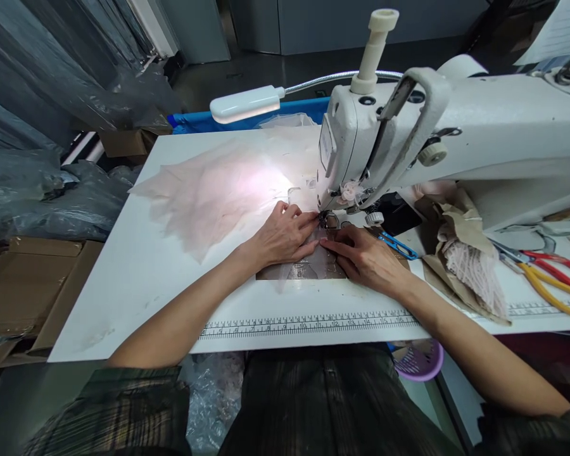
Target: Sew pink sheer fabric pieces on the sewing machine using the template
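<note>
A white industrial sewing machine (456, 126) stands on the white table (137, 272). Sheer pale pink fabric (218, 190) spreads to the left of its needle, lit by a small gooseneck lamp (244, 104). My left hand (282, 237) lies flat on the fabric just left of the presser foot (330, 220), fingers together. My right hand (368, 258) presses the fabric down in front of the foot, fingertips pointing at the needle. Neither hand grips anything; both rest palm-down on the cloth over the metal needle plate (304, 269).
Blue thread snips (399, 246) lie right of my right hand. Scissors with red and yellow handles (551, 278) rest at the far right beside crumpled brown paper and pink trim (470, 269). A ruler strip (308, 325) runs along the table's front edge. Cardboard boxes (33, 285) sit left.
</note>
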Demonstrator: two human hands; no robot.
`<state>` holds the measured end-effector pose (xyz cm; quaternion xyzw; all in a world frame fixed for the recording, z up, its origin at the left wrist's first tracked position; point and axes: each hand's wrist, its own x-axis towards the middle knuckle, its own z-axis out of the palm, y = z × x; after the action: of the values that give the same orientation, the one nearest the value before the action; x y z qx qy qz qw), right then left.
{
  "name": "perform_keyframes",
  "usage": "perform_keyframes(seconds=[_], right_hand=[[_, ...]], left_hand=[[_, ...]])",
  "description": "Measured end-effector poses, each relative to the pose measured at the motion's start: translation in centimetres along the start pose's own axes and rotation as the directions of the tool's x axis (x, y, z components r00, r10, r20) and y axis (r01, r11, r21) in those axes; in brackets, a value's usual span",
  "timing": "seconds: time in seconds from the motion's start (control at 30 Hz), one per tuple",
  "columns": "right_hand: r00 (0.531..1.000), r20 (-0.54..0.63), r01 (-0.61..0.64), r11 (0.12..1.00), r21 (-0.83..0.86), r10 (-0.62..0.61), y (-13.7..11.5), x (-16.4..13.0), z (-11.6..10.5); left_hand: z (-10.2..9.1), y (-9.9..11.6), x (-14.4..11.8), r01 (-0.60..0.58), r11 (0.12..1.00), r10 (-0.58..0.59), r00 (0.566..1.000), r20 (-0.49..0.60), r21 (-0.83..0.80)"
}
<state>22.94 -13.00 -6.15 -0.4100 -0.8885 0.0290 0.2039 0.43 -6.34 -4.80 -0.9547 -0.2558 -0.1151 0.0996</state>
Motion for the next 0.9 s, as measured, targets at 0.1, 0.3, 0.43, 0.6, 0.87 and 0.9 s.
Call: perform_keyframes(seconds=[0.1, 0.3, 0.43, 0.6, 0.87, 0.9], right_hand=[[1.000, 0.000, 0.000, 1.000, 0.005, 0.000, 0.08, -0.06, 0.00], [1.000, 0.005, 0.003, 1.000, -0.014, -0.003, 0.11, -0.14, -0.07], [1.000, 0.006, 0.004, 1.000, -0.031, -0.004, 0.07, -0.18, 0.00], [1.000, 0.006, 0.001, 1.000, -0.029, -0.001, 0.04, -0.17, 0.07], [0.998, 0.035, -0.044, 0.998, -0.052, 0.046, -0.06, 0.19, 0.09], [0.998, 0.038, -0.055, 0.997, -0.056, 0.057, -0.05, 0.26, 0.11]], left_hand=[[-0.04, 0.02, 0.07, -0.007, 1.000, 0.007, 1.000, -0.015, 0.006], [0.55, -0.05, 0.18, -0.137, 0.990, 0.133, 0.986, -0.102, -0.039], [0.67, -0.18, -0.09, -0.154, 0.985, 0.143, 0.982, -0.121, -0.083], [0.06, -0.27, -0.25, -0.143, 0.984, 0.135, 0.988, -0.081, -0.109], [0.06, -0.18, -0.02, -0.065, 0.994, 0.062, 0.998, -0.030, -0.085], [0.10, -0.18, 0.01, -0.055, 0.995, 0.053, 0.998, -0.028, -0.085]])
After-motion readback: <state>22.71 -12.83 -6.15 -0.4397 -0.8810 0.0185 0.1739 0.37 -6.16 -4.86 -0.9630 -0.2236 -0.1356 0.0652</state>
